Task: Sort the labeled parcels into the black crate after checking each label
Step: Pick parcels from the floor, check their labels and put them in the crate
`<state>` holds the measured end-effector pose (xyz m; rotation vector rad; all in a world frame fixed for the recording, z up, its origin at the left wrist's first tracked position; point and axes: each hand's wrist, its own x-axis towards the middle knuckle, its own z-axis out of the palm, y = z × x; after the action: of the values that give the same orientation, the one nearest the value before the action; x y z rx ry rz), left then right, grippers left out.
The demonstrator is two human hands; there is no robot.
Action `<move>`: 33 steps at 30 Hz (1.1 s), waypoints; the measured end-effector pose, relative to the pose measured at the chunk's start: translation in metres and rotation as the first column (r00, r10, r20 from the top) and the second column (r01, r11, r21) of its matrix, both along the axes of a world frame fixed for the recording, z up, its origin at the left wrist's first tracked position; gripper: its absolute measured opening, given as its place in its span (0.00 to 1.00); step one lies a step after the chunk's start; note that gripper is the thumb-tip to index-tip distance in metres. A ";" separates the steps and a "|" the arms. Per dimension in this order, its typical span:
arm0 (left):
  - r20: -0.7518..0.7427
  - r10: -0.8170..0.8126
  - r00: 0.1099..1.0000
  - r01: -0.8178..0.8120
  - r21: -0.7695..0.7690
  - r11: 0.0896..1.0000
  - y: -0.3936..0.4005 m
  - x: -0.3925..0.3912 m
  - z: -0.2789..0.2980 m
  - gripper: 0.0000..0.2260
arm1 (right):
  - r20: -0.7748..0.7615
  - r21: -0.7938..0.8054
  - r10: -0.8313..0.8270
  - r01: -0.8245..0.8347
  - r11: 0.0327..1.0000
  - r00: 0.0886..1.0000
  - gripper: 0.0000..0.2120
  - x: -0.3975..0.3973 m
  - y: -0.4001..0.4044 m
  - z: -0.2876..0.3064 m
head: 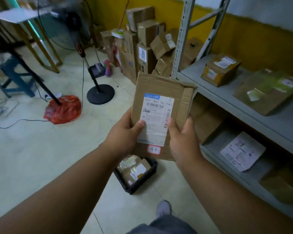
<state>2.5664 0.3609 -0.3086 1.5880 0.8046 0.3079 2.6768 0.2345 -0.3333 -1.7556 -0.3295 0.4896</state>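
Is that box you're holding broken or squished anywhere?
Yes. The cardboard box held by both hands looks battered: its top right corner is crumpled and the side flap there is bent and creased. Its white label looks whole.

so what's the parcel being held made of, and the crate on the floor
The parcel: brown corrugated cardboard, matte, going by the creased flaps and ribbed torn edge, with a glossy white paper label. The black crate: probably rigid plastic with a ribbed or woven-look wall; the blur leaves it open.

Left hand and right hand raised, fingers curled.
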 end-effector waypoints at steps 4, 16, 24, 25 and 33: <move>0.014 0.107 0.994 -0.108 0.019 0.994 0.057 0.023 0.008 0.14 | 0.011 0.026 0.057 -0.058 0.998 0.998 0.19 0.030 0.065 0.004; -0.019 -0.079 0.997 0.082 0.206 0.975 0.224 0.077 -0.062 0.22 | 0.006 -0.031 -0.203 0.203 0.979 0.979 0.19 0.045 0.219 -0.055; -0.209 -0.476 0.854 0.513 0.193 0.837 0.343 0.092 -0.112 0.25 | -0.009 -0.233 -0.591 0.573 0.786 0.807 0.13 0.004 0.303 -0.096; -0.207 -0.492 0.846 0.528 0.189 0.828 0.350 0.097 -0.119 0.26 | -0.021 -0.240 -0.621 0.599 0.764 0.783 0.13 0.003 0.312 -0.101; -0.306 -0.538 0.786 0.603 0.186 0.776 0.356 0.120 -0.228 0.29 | 0.007 -0.304 -0.731 0.698 0.648 0.682 0.12 0.007 0.319 -0.201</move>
<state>2.6862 0.7171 -0.5368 2.0795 0.4177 -0.2375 2.6836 0.5534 -0.5342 -1.9489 0.5620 0.0447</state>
